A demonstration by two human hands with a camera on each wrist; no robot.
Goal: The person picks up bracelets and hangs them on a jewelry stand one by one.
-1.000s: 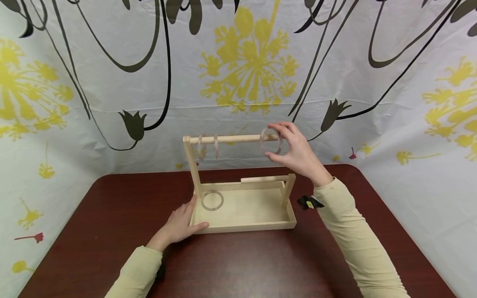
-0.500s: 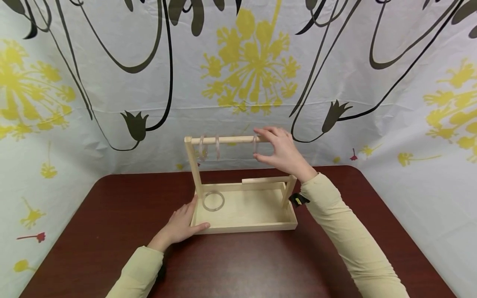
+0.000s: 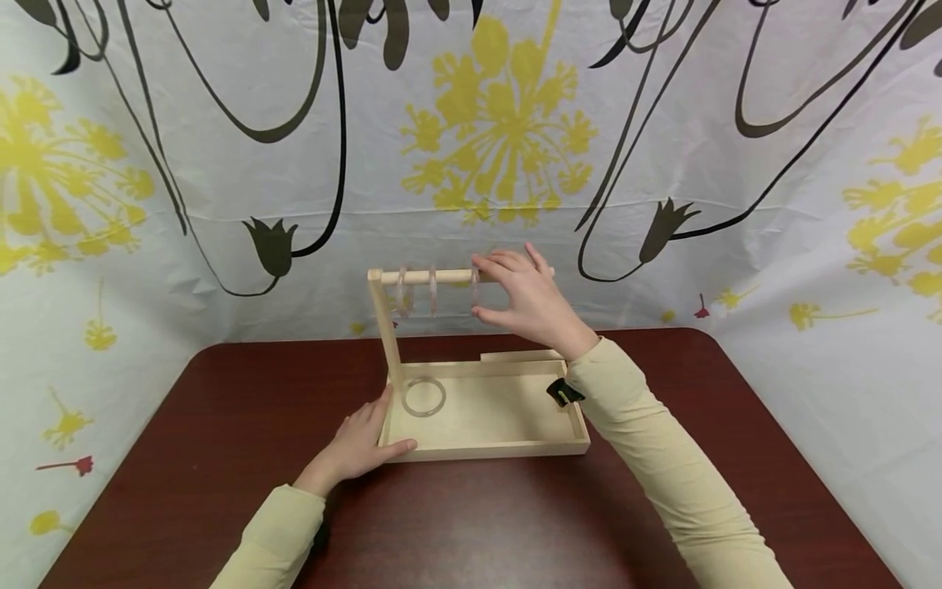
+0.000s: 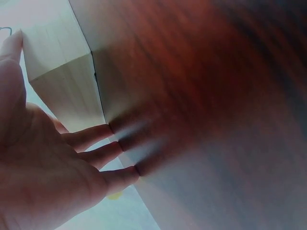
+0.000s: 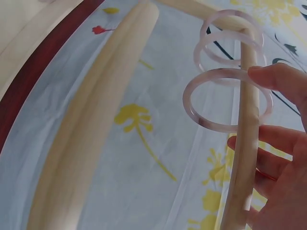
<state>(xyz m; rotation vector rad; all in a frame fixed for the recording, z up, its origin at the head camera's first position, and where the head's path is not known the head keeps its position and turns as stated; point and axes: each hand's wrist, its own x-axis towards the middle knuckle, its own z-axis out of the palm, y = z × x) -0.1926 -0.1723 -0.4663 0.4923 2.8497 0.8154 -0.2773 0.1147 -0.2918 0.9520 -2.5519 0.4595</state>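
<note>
A wooden stand has a tray base (image 3: 486, 449), an upright post at the left and a horizontal rod (image 3: 450, 276). Two translucent rings (image 3: 402, 296) hang on the rod near the post. My right hand (image 3: 482, 291) pinches a third ring (image 3: 474, 296), which is threaded on the rod just right of them. In the right wrist view this ring (image 5: 200, 120) circles the rod (image 5: 242, 158), with my fingertips (image 5: 276, 79) on its rim. Another ring (image 3: 405, 399) lies flat in the tray. My left hand (image 3: 364, 438) rests with straight fingers (image 4: 91, 136) against the tray's front left corner (image 4: 62, 91).
The stand sits on a dark red table (image 3: 471, 523) (image 4: 201, 96). A flowered cloth (image 3: 500, 123) hangs behind and at both sides. A short wooden bar (image 3: 518, 356) lies on the tray's back edge.
My right hand has slid the ring leftward along the rod, from its free right end to close beside the two hanging rings. The left hand has stayed put.
</note>
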